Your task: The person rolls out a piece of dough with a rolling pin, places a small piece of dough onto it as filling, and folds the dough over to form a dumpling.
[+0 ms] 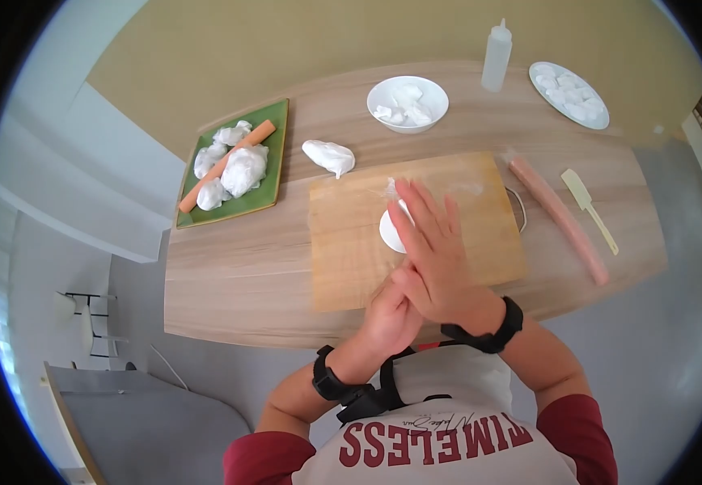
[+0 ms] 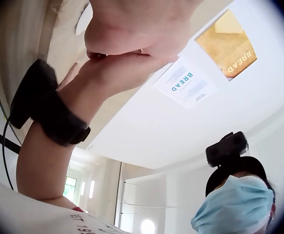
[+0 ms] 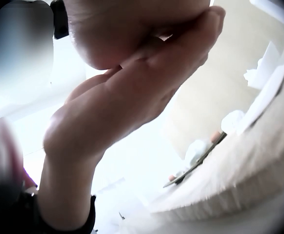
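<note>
Both hands meet palm to palm over the near part of a wooden board (image 1: 343,267). My right hand (image 1: 440,242) lies on top, its fingers straight and pointing toward the far side. Underneath, my left hand (image 1: 393,317) presses up against it, with its fingers mostly hidden in the head view. From the right wrist view, the left hand (image 3: 127,92) extends along the right palm (image 3: 127,29). I cannot tell whether anything sits between the palms. Partly covered by the right fingers, a round white piece (image 1: 389,233) rests on the board.
White lumps and an orange rod lie on a green tray (image 1: 272,166) at left. A white lump (image 1: 329,157) sits beside the board. Behind are a white bowl (image 1: 377,93), squeeze bottle (image 1: 496,58) and white plate (image 1: 602,118). Rightward lie a pinkish rod (image 1: 557,217) and cream spatula (image 1: 579,192).
</note>
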The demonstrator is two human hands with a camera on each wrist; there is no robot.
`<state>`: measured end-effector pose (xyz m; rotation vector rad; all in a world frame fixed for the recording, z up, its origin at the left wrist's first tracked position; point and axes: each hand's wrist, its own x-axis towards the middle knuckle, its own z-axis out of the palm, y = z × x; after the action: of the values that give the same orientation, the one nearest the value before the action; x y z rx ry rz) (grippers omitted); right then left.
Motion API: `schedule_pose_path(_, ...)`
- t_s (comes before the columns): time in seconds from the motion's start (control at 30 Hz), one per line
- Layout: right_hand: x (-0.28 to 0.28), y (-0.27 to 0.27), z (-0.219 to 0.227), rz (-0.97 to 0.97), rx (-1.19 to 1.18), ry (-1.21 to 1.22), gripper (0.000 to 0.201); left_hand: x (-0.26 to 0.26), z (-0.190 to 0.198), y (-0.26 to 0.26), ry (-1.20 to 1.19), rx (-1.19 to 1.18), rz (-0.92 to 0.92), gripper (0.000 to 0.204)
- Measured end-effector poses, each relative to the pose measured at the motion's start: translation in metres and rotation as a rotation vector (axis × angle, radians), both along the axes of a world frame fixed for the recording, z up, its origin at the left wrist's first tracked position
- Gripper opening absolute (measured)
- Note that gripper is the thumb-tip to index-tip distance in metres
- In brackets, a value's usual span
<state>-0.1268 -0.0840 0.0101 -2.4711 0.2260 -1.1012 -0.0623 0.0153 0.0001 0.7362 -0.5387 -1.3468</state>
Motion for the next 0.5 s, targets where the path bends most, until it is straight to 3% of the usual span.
schedule_pose_path(0.07,-0.013,0.024,-0.003,0.006,-0.080,0.101,0.055,0.005,0.005,-0.001,-0.051,0.034,0.075,0.063)
schedule_pose_path(0.13,-0.016,0.053,-0.006,0.146,0.005,0.068,0.058,0.019,0.015,-0.010,0.082,-0.178,0.112,0.063)
schedule_pose_path(0.17,-0.017,0.053,-0.001,0.177,-0.010,0.103,0.060,0.016,0.020,-0.011,-0.073,-0.168,0.092,0.065)
schedule_pose_path(0.2,-0.011,0.048,0.004,0.185,-0.002,0.102,0.060,0.009,0.003,-0.011,-0.075,-0.160,0.098,0.065)
schedule_pose_path(0.27,0.003,0.032,0.015,0.090,-0.151,0.028,0.065,-0.003,-0.042,-0.011,0.158,-0.329,-0.118,0.070)
schedule_pose_path(0.3,0.005,0.016,0.006,0.030,-0.104,0.063,0.063,-0.013,-0.004,-0.008,0.135,-0.268,0.078,0.074)
schedule_pose_path(0.4,-0.010,0.032,-0.013,0.101,-0.016,0.104,0.060,0.012,0.011,-0.002,0.021,-0.120,0.092,0.077)
schedule_pose_path(0.43,-0.010,0.059,-0.019,0.132,0.053,0.002,0.058,0.016,0.019,0.000,0.241,0.218,0.159,0.067)
schedule_pose_path(0.47,-0.007,0.060,-0.014,0.132,0.057,0.003,0.058,0.015,0.012,0.000,0.242,0.222,0.159,0.067)
schedule_pose_path(0.5,-0.005,0.057,-0.006,0.174,-0.053,0.021,0.057,0.013,-0.003,-0.003,0.136,0.019,0.091,0.066)
